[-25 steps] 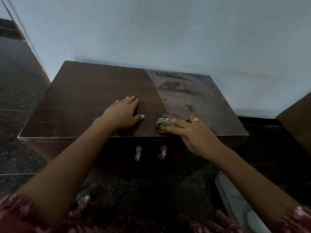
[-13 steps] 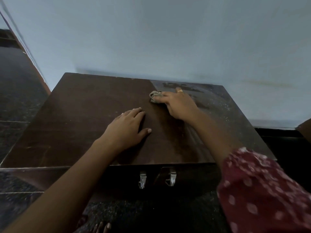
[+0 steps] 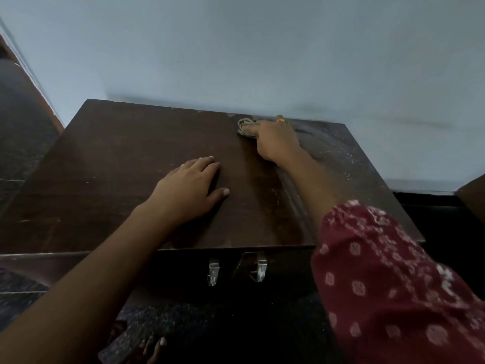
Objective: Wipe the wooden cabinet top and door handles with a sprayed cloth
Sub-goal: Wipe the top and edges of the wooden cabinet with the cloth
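The dark wooden cabinet top fills the middle of the head view. My right hand reaches to its far edge by the wall and presses a crumpled greenish cloth flat on the wood. My left hand lies palm down on the middle of the top, fingers apart, holding nothing. The right part of the top looks dusty and speckled; the left part is darker and smooth. Two metal door handles hang on the cabinet front below the near edge.
A pale blue wall stands right behind the cabinet. Dark speckled floor lies to the left and below. A corner of another brown piece of furniture shows at the right edge. My red patterned sleeve covers the lower right.
My right hand has slid the cloth from the near edge of the top away to the far edge by the wall. My left hand has stayed put. The view has moved closer.
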`<state>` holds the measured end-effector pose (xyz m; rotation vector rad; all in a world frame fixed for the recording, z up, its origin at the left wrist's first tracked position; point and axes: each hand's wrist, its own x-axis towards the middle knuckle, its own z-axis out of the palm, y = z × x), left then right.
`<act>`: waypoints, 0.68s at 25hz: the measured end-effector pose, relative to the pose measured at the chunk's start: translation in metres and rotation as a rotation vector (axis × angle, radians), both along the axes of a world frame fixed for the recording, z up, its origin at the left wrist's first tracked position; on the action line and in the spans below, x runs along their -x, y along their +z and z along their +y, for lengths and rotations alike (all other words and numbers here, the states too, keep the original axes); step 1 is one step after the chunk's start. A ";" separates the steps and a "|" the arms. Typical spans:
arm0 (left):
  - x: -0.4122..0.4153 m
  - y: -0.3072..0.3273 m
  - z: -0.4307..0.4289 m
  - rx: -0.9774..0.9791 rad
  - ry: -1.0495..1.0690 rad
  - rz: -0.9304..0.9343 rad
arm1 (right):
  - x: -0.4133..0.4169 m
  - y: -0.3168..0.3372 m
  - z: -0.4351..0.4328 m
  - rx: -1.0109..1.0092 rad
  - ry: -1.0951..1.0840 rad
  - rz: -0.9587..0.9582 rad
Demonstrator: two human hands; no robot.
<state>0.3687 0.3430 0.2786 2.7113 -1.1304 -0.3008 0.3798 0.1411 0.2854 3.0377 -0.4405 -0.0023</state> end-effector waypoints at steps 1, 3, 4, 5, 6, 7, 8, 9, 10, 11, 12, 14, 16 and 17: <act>0.001 -0.001 0.001 0.002 -0.001 -0.005 | 0.014 -0.001 0.002 -0.006 0.006 0.000; 0.002 -0.001 0.000 -0.003 0.001 -0.009 | 0.044 0.000 0.009 -0.019 0.017 -0.003; 0.004 -0.001 -0.002 -0.009 0.001 -0.002 | 0.060 0.001 0.014 -0.026 0.023 0.000; 0.005 -0.001 -0.003 -0.010 -0.002 0.012 | 0.076 0.001 0.019 -0.037 0.031 0.008; 0.007 0.000 -0.005 -0.005 -0.009 0.031 | 0.090 0.001 0.024 -0.053 0.040 0.015; 0.009 0.000 -0.008 0.005 -0.019 0.047 | 0.105 0.002 0.029 -0.065 0.054 0.019; 0.011 0.000 -0.011 0.015 -0.033 0.056 | 0.118 0.003 0.034 -0.070 0.069 0.017; 0.014 0.001 -0.014 0.022 -0.046 0.058 | 0.131 0.005 0.039 -0.069 0.082 0.019; 0.015 0.001 -0.017 0.026 -0.056 0.057 | 0.143 0.006 0.043 -0.061 0.098 0.028; 0.017 0.001 -0.019 0.025 -0.064 0.058 | 0.155 0.006 0.045 -0.052 0.116 0.042; 0.018 0.001 -0.022 0.019 -0.069 0.061 | 0.167 0.005 0.045 -0.046 0.140 0.058; 0.018 0.000 -0.025 0.003 -0.071 0.063 | 0.193 0.004 0.040 -0.018 0.232 0.045; 0.018 -0.001 -0.026 -0.005 -0.068 0.064 | 0.214 0.001 0.028 0.052 0.301 0.010; 0.017 -0.002 -0.027 -0.009 -0.070 0.065 | 0.221 -0.002 0.019 0.083 0.315 -0.013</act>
